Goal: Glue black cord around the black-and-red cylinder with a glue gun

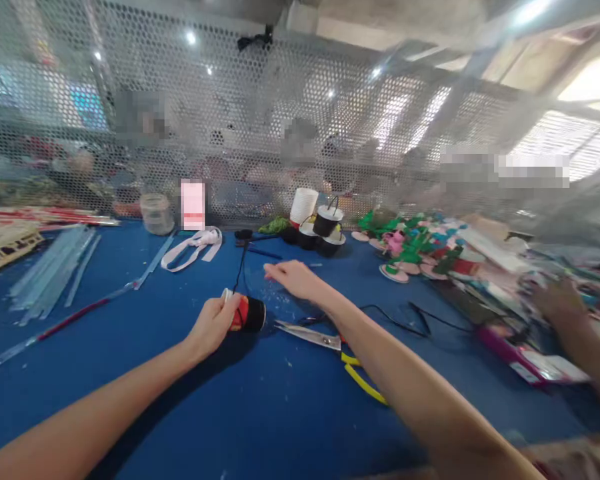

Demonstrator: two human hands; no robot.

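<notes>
Thread work in hand, by the look of it: left hand [213, 327] closed round a spool [247, 313] lying on its side on the blue table [130, 320], fingers wrapped over its near end, black-wound body jutting out toward 3 o'clock. Right hand [293, 277] flat and loosely spread, holding nothing, hovering low over the table at about 1 o'clock from the spool and near it; contact with the table not clear. Thin black thread [240, 267] running from the spool toward 12 o'clock, passing just left of the right hand's fingertips. Scissors [313, 333] lying just beside the spool at 3 o'clock, blades shut and pointing at it, yellow handles [363, 383] trailing toward 5 o'clock under the right forearm. More black spools [325, 230] clustered well off at 1 o'clock beside a white cup [303, 203]. Judged stage: a length being drawn off. Likely needs of the next move: spool kept pinned, thread pinched and pulled taut. At far right, another person's hand [560, 300] over a heap of craft pieces, blurred.
</notes>
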